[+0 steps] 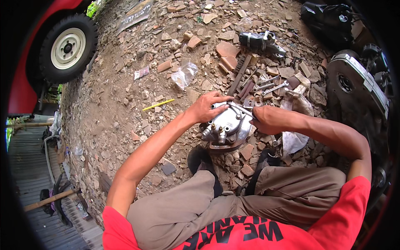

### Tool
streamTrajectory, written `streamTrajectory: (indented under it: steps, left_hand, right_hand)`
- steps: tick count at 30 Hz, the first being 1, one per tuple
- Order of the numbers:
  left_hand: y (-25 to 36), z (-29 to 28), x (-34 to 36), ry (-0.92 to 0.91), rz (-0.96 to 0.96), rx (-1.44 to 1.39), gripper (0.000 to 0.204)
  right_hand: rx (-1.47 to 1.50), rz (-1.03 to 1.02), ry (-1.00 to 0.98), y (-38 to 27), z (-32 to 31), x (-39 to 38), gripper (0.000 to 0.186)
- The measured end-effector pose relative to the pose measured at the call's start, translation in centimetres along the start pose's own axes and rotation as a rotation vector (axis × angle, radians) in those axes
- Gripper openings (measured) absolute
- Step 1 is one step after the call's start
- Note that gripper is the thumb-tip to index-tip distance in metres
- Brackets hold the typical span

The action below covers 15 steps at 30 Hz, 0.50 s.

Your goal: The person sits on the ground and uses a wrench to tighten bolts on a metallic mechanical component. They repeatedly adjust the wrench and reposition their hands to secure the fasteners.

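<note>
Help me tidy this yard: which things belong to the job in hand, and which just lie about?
In hand:
left hand
right hand
round silver metal housing
slim metal wrench

Lying about:
clear plastic bag
yellow pencil-like stick
spare steel spanners
black cylindrical motor part
white-rimmed wheel

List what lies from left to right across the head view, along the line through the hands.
White-rimmed black tyre → yellow stick → left hand → round silver metal housing → right hand → grey crumpled cloth → large dark round machine part.
</note>
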State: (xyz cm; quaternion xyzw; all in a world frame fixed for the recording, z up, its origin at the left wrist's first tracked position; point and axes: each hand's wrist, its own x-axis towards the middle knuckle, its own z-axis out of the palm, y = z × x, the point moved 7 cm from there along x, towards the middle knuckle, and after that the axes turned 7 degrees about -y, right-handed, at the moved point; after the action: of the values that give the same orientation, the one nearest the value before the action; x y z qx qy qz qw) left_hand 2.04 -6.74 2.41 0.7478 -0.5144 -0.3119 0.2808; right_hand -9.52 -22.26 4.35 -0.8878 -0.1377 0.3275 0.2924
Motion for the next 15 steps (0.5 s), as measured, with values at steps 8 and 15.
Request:
streamTrajectory:
  steps: [8,15]
  left_hand:
    - [-0.2,0.5,0.0,0.089,-0.145,-0.108,0.033]
    - [0.8,-0.6,0.1,0.206,-0.012,0.004,0.029]
  right_hand:
    - [-0.018,0.124,-0.111,-0.7,-4.0,-0.1,0.044]
    - [-0.076,0.129,-0.056,-2.4,-5.0,-0.4,0.042]
